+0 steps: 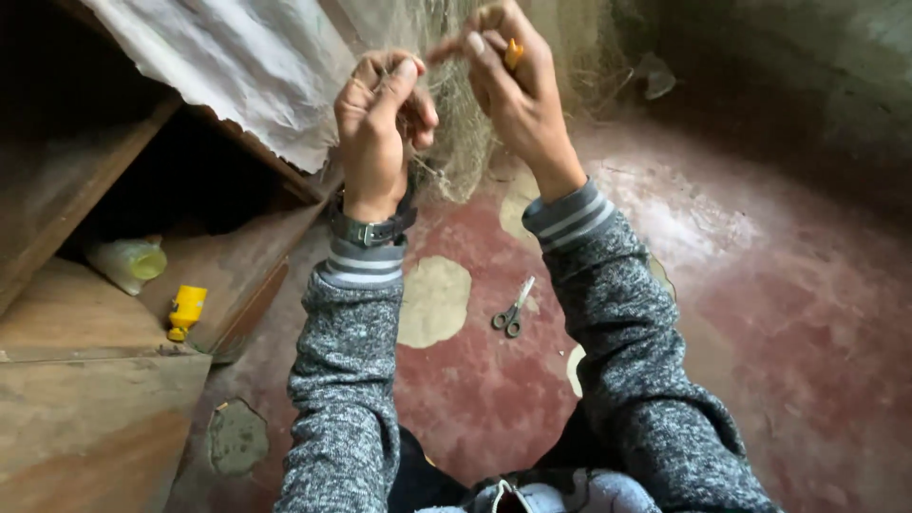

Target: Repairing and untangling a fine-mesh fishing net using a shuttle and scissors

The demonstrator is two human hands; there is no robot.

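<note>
The left hand [380,123] is closed around a bunch of fine net [456,142], with the thumb pressed over the curled fingers, and the right hand [508,81] pinches the same net higher up, its fingers tight together. A small yellow tool [514,52] is held between the fingers of the right hand; only a short part of it shows, so I cannot tell its full shape. The net hangs down from above, between the two hands and a little behind them, and it looks pale and very thin. Both arms wear grey knitted sleeves with striped cuffs, and on the left wrist there is a dark watch [372,228]. Below the hands, on the red worn floor [760,313], a pair of small scissors [513,309] lies, well apart from both hands and between the two forearms. At the left side stands a wooden shelf [85,313]. On it lies a yellow small object [185,309] near the edge, and further back a pale plastic container [128,261] lies on its side. A white sheet [247,66] hangs over the top of the shelf, near the left hand.
</note>
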